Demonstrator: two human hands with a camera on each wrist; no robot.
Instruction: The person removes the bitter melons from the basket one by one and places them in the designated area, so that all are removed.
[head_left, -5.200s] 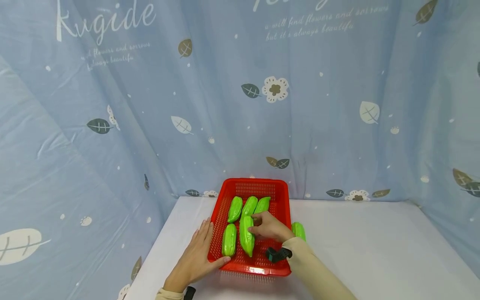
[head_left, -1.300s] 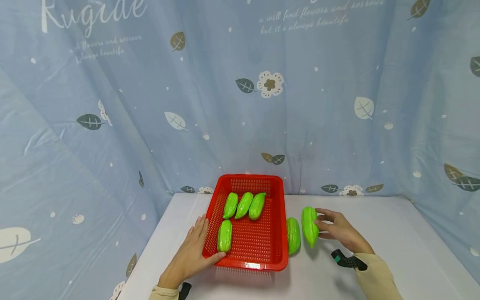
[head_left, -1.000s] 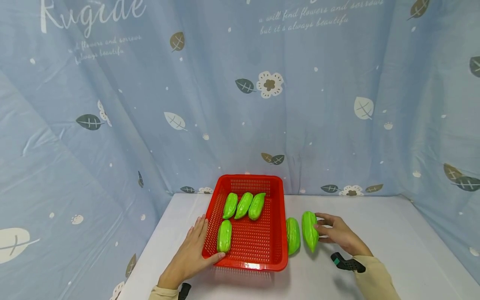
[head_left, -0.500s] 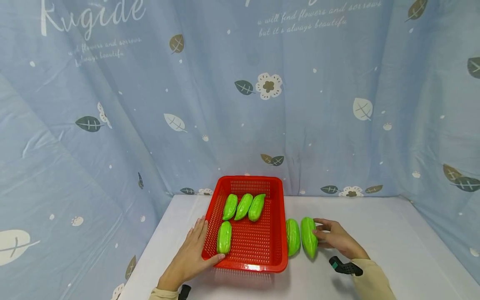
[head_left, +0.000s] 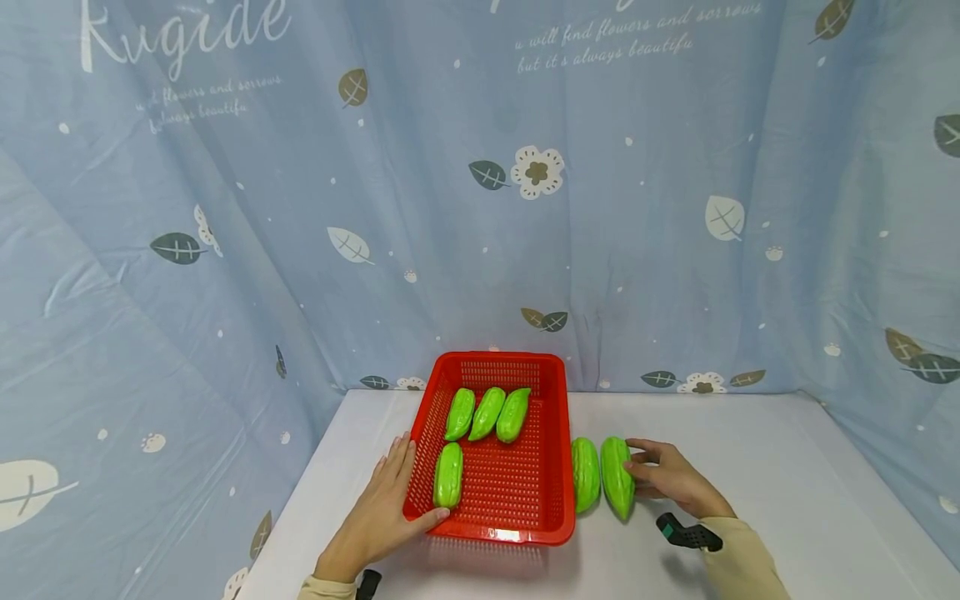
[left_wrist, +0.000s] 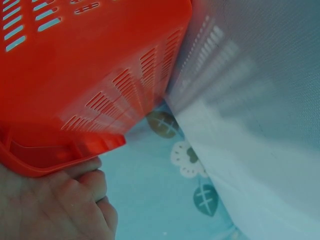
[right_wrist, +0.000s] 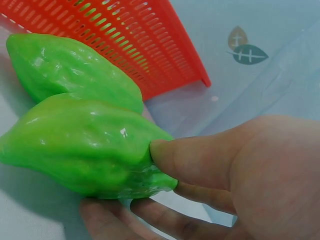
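Note:
In the head view my right hand holds a shiny green bitter melon by its right side, low at the table. The right wrist view shows the thumb on top of this bitter melon and the fingers along its lower side. A second bitter melon lies close beside it, against the basket's right side. My left hand rests on the left rim of the red basket, fingers stretched along the side and thumb on the front rim.
Inside the basket, three bitter melons lie in a back row and one bitter melon lies at front left. A white table bears everything. A blue patterned curtain hangs behind and at the sides.
My right hand has carried one bitter melon from inside the basket to the table on the right, lowering it beside the other. My left hand stays at the basket rim.

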